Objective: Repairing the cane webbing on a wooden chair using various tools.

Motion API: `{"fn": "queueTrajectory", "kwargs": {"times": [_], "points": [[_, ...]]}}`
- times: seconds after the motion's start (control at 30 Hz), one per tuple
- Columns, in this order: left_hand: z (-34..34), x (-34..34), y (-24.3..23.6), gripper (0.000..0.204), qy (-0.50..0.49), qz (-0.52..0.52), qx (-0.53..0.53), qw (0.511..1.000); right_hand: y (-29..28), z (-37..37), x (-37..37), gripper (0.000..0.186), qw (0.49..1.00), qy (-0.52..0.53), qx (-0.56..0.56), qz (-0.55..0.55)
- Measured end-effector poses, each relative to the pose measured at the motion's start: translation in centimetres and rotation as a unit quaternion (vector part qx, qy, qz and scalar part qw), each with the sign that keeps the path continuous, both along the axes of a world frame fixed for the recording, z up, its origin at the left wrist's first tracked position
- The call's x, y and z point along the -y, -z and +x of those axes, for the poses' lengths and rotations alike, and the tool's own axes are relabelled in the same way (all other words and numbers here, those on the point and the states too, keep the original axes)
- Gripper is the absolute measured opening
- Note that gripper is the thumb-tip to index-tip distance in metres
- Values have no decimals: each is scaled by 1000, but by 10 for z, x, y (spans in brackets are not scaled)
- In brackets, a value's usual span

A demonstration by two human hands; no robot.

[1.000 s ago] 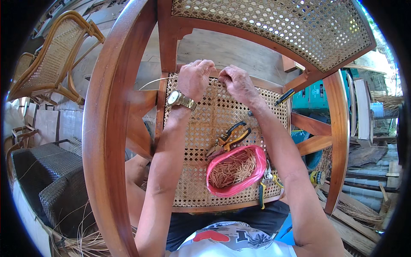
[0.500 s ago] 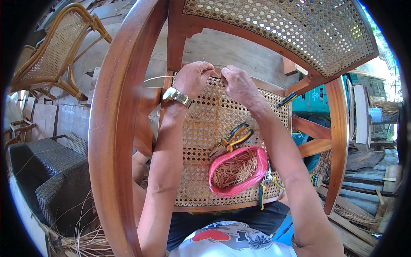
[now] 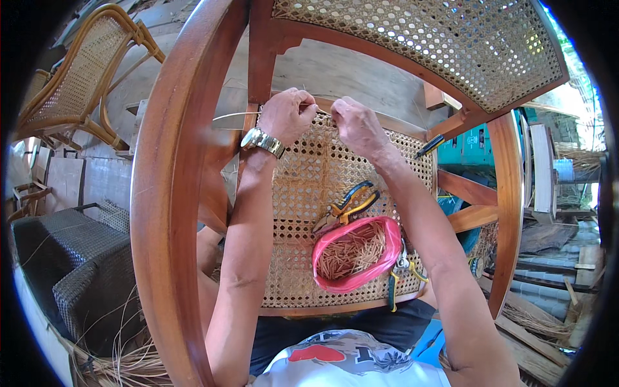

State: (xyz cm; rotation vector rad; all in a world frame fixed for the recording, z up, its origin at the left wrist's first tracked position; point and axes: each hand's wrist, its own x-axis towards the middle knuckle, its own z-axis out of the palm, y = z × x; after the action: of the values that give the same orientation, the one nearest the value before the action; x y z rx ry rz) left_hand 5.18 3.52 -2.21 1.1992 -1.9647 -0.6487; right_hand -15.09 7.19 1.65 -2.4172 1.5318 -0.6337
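My left hand (image 3: 288, 117), a metal watch on its wrist, is closed in a pinch over the far edge of the woven cane seat (image 3: 296, 187). A pale cane strand (image 3: 233, 115) sticks out leftward from behind this hand. Just to the right, my right hand (image 3: 358, 128) is closed too, its fingertips pinched together. A faint length of strand seems to span the small gap between them; the fingertips are partly hidden. Nearer me on the seat lie yellow-and-black pliers (image 3: 353, 205) and a pink bag (image 3: 389, 255) of short wooden pegs.
Yellow-and-green cutters (image 3: 393, 287) lie by the bag. A dark-handled tool (image 3: 431, 146) rests at the seat's right edge. The chair's wooden arm (image 3: 155, 193) rises at left, its cane backrest (image 3: 445, 48) at far right. Another cane chair (image 3: 87, 71) stands beyond.
My hands have drawn slightly apart, the left one shifting a little leftward and both still pinched. The whole view has also shifted slightly. The tools and bag stay in place on the seat.
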Motion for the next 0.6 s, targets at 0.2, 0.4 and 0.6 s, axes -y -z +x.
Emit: {"fn": "queueTrajectory", "kwargs": {"times": [0.2, 0.4, 0.6], "points": [[-1, 0, -2, 22, -1, 10, 1, 1000, -8, 18, 17, 9, 989, 15, -139, 46], [-1, 1, -2, 22, 18, 38, -10, 999, -32, -40, -28, 27, 995, 51, 43, 72], [-2, -1, 0, 24, 22, 51, 4, 998, -43, -108, -164, 41, 928, 284, -18, 239]]}}
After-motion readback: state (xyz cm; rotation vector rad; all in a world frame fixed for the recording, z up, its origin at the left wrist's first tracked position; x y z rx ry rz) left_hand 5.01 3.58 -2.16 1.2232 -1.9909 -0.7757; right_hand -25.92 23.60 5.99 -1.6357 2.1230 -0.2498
